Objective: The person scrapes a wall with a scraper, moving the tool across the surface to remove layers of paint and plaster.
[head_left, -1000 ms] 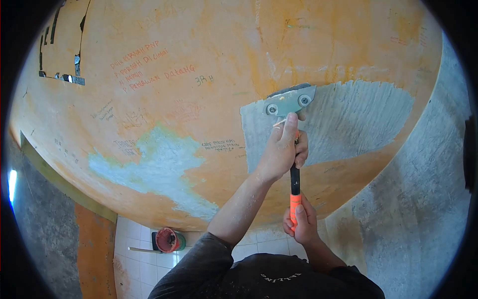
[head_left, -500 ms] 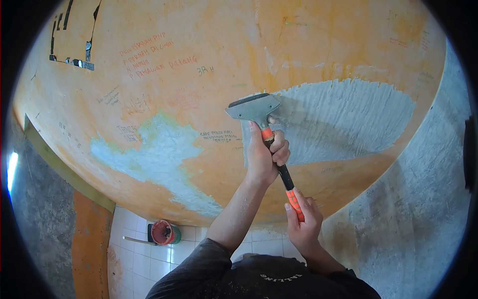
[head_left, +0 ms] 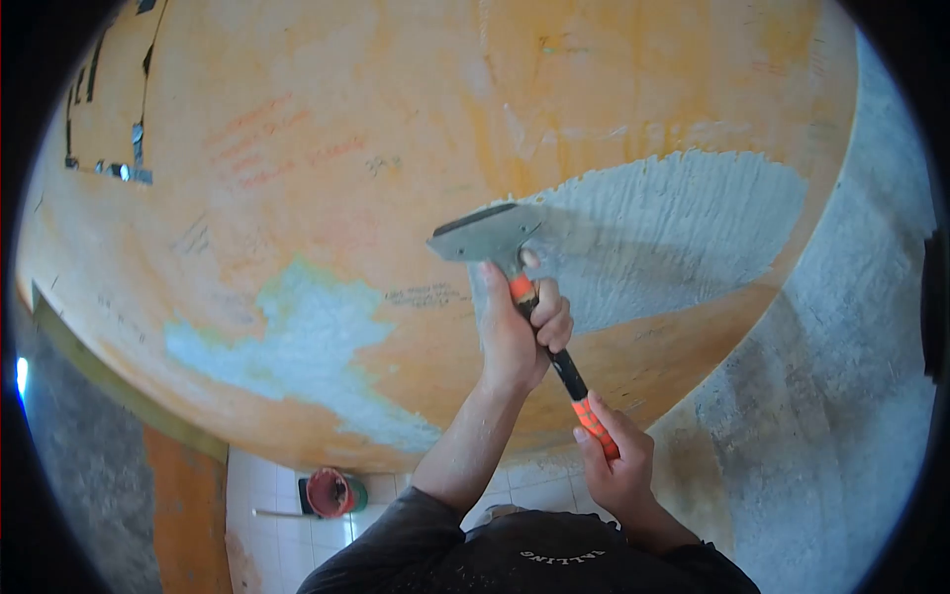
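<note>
A wide-bladed scraper (head_left: 485, 234) with a grey metal head and a black and orange handle is held against or close to the orange painted wall (head_left: 416, 346). My left hand (head_left: 520, 332) wraps around the upper handle, just below the head, its thumb pointing up along it. Lower down, my right hand (head_left: 618, 460) grips the orange end of the handle. The dark blade edge overlaps the upper left boundary of a large bare grey patch (head_left: 673, 233) with streaky marks. Left of my left hand is a second, irregular pale patch (head_left: 317, 322).
Faded handwriting (head_left: 267, 144) marks the painted wall, and black rectangular marks (head_left: 137, 148) show at upper left. On the white tiled floor (head_left: 267, 480) stands a reddish bucket (head_left: 329, 492), with a pale stick lying beside it. A bare grey wall (head_left: 792, 426) rises on the right.
The view has shifted, so the wall markings and the scraper head appear lower and farther left. The handle's lower end and my right hand sit slightly lower and farther right. Both hands keep their grip.
</note>
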Motion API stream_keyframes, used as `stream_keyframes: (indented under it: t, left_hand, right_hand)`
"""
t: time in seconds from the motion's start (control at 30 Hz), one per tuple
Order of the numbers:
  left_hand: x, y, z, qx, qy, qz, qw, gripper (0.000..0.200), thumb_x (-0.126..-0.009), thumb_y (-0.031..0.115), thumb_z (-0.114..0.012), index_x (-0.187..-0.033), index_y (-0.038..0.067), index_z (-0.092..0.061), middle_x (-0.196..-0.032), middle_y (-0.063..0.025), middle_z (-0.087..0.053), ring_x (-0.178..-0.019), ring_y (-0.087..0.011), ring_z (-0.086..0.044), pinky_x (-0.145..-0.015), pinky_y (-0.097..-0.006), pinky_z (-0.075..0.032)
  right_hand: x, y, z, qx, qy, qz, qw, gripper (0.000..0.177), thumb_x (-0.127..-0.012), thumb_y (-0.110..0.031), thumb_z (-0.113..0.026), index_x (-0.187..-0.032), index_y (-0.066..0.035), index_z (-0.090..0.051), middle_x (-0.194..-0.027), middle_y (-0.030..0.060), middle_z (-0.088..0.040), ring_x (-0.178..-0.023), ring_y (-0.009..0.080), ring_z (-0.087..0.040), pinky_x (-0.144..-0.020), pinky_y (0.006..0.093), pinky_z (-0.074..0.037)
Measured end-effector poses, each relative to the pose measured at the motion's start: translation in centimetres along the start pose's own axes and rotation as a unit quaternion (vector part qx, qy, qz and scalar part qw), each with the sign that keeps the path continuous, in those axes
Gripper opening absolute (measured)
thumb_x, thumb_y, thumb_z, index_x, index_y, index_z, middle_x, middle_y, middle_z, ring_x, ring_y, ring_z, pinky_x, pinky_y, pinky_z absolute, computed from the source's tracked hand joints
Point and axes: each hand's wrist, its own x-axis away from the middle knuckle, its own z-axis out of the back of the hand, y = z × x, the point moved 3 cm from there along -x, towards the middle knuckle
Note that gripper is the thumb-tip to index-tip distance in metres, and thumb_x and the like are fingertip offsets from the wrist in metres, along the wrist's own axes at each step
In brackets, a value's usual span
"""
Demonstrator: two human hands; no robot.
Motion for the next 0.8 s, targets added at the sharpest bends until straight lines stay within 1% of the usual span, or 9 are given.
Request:
stream_keyframes:
  t: [0.13,0.2,0.23,0.3,0.33,0.4,0.6,0.67,0.8]
  left_hand:
    - [-0.6,1.3,0.0,-0.001,-0.044,0.017,0.999,0.053,-0.099,0.064,-0.020,-0.105,0.017,-0.044,-0.057,0.0050,-0.030,-0.043,-0.0076,-0.029,-0.041,-0.0232,-0.028]
    - [-0.4,1.5,0.4,0.008,-0.056,0.032,0.998,0.053,-0.099,0.064,-0.020,-0.105,0.017,-0.044,-0.058,0.0045,-0.031,-0.044,-0.0080,-0.030,-0.041,-0.0236,-0.029]
    - [-0.4,1.6,0.5,0.013,-0.067,0.039,0.997,0.053,-0.099,0.065,-0.019,-0.105,0.017,-0.044,-0.058,0.0039,-0.031,-0.044,-0.0084,-0.031,-0.042,-0.0240,-0.029]
    - [-0.2,1.8,0.6,0.016,-0.082,0.052,0.995,0.054,-0.099,0.065,-0.019,-0.105,0.017,-0.043,-0.058,0.0036,-0.031,-0.044,-0.0087,-0.031,-0.042,-0.0245,-0.030]
    - [-0.2,1.9,0.6,0.019,-0.091,0.059,0.994,0.054,-0.099,0.065,-0.018,-0.106,0.017,-0.042,-0.058,0.0032,-0.032,-0.044,-0.0091,-0.032,-0.042,-0.0249,-0.031]
    - [-0.4,1.8,0.8,0.029,-0.105,0.069,0.992,0.055,-0.098,0.066,-0.017,-0.106,0.017,-0.041,-0.059,0.0030,-0.032,-0.044,-0.0093,-0.032,-0.043,-0.0250,-0.032]
    - [0.1,1.7,2.0,0.036,-0.115,0.105,0.987,0.055,-0.098,0.066,-0.016,-0.105,0.018,-0.041,-0.059,0.0028,-0.032,-0.045,-0.0094,-0.032,-0.043,-0.0246,-0.032]
    - [-0.4,2.1,1.7,0.044,-0.141,0.102,0.984,0.055,-0.097,0.067,-0.016,-0.105,0.018,-0.040,-0.059,0.0027,-0.033,-0.046,-0.0095,-0.033,-0.044,-0.0251,-0.032]
    - [-0.2,2.2,1.8,0.032,-0.131,0.110,0.985,0.056,-0.097,0.068,-0.016,-0.105,0.018,-0.040,-0.060,0.0027,-0.033,-0.046,-0.0098,-0.033,-0.044,-0.0260,-0.033]
  right_hand:
    - [-0.2,-1.3,-0.7,0.006,0.015,-0.013,1.000,0.043,-0.085,-0.002,-0.068,-0.127,0.002,-0.059,-0.076,0.0140,-0.062,-0.062,0.0211,-0.059,-0.057,0.0317,-0.047]
    - [-0.2,-1.4,-1.2,-0.038,0.018,-0.064,0.997,0.042,-0.085,-0.001,-0.068,-0.125,0.003,-0.059,-0.085,0.0156,-0.068,-0.069,0.0193,-0.064,-0.063,0.0294,-0.050]
    - [0.0,-1.6,-1.5,-0.035,0.025,-0.066,0.997,0.042,-0.085,-0.001,-0.068,-0.125,0.003,-0.059,-0.085,0.0156,-0.068,-0.069,0.0193,-0.064,-0.063,0.0294,-0.050]
    - [0.6,-1.9,-1.9,-0.055,0.035,-0.078,0.995,0.041,-0.085,0.000,-0.068,-0.125,0.004,-0.059,-0.097,0.0176,-0.071,-0.079,0.0181,-0.068,-0.072,0.0275,-0.052]
    - [0.6,-2.0,-2.0,-0.052,0.043,-0.079,0.995,0.041,-0.085,0.000,-0.068,-0.125,0.004,-0.059,-0.097,0.0176,-0.071,-0.079,0.0181,-0.068,-0.072,0.0275,-0.052]
    - [0.9,-2.3,-2.0,-0.060,0.034,-0.126,0.990,0.041,-0.085,0.000,-0.067,-0.125,0.004,-0.059,-0.105,0.0192,-0.071,-0.086,0.0184,-0.069,-0.078,0.0269,-0.052]
    - [1.8,-2.6,-3.7,-0.006,0.052,-0.123,0.991,0.041,-0.084,0.001,-0.068,-0.124,0.005,-0.059,-0.103,0.0200,-0.071,-0.088,0.0177,-0.069,-0.078,0.0277,-0.052]
    - [1.4,-2.7,-3.7,-0.004,0.059,-0.128,0.990,0.041,-0.084,0.001,-0.068,-0.124,0.005,-0.060,-0.103,0.0200,-0.071,-0.088,0.0178,-0.069,-0.079,0.0279,-0.052]
    - [1.9,-3.0,-3.5,-0.019,0.063,-0.148,0.987,0.041,-0.084,0.001,-0.068,-0.124,0.004,-0.060,-0.104,0.0195,-0.071,-0.089,0.0182,-0.070,-0.079,0.0283,-0.053]
